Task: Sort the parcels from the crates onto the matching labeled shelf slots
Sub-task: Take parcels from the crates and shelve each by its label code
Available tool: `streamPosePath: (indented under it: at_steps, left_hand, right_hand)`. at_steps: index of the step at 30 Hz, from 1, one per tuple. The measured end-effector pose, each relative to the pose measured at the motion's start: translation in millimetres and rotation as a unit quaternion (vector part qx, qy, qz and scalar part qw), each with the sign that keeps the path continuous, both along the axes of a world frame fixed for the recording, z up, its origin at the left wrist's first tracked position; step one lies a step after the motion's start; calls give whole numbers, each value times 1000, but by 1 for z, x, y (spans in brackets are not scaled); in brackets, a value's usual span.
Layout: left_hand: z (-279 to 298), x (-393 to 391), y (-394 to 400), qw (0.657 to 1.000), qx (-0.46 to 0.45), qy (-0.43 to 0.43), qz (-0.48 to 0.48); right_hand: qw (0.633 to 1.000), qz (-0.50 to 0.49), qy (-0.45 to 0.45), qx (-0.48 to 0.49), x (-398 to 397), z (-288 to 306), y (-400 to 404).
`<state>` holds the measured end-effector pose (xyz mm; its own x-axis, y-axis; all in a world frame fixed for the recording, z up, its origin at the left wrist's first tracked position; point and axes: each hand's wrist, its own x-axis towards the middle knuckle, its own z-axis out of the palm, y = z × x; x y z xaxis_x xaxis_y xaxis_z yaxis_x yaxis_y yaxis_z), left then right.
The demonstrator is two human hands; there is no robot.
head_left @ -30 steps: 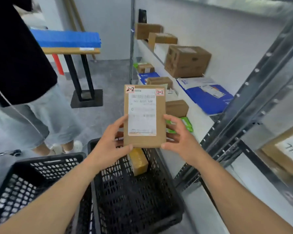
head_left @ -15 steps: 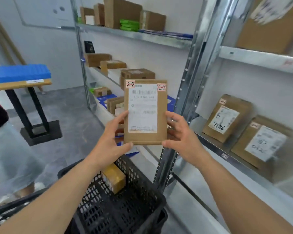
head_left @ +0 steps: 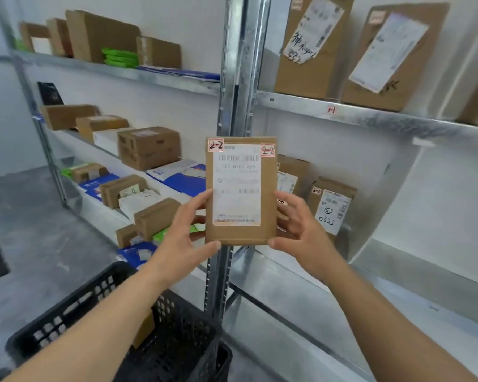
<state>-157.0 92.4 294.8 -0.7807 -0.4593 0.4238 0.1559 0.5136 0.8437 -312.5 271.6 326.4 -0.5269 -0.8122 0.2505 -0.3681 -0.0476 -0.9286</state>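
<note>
A galvanised steel shelving rack (head_left: 370, 117) fills the frame, its perforated upright post (head_left: 233, 78) rising behind a flat brown cardboard parcel (head_left: 268, 194) held upright in mid-air in front of it. The parcel carries a white shipping label and two small red-edged stickers reading "2-2" at its top corners. On the middle shelf at right stands a brown carton marked "2-1" and "0325" (head_left: 332, 208); the shelf edge above bears a small red tag (head_left: 331, 109). A black perforated plastic crate (head_left: 177, 351) sits at lower left, a yellowish box partly visible inside behind the left forearm. The left hand (head_left: 181, 241) grasps the parcel's lower left edge, thumb at the bottom corner; the right hand (head_left: 305, 232) grips the lower right edge likewise
</note>
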Motion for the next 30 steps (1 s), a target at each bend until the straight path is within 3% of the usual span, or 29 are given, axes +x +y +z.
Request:
streamPosePath:
  at_steps: [11, 30]
  left_hand:
    - [23, -47, 91, 998, -24, 22, -59]
    - [0, -158, 281, 984, -53, 2, -172]
  right_hand:
    - [998, -56, 22, -35, -27, 10, 102]
    - [977, -209, 30, -28, -77, -15, 322]
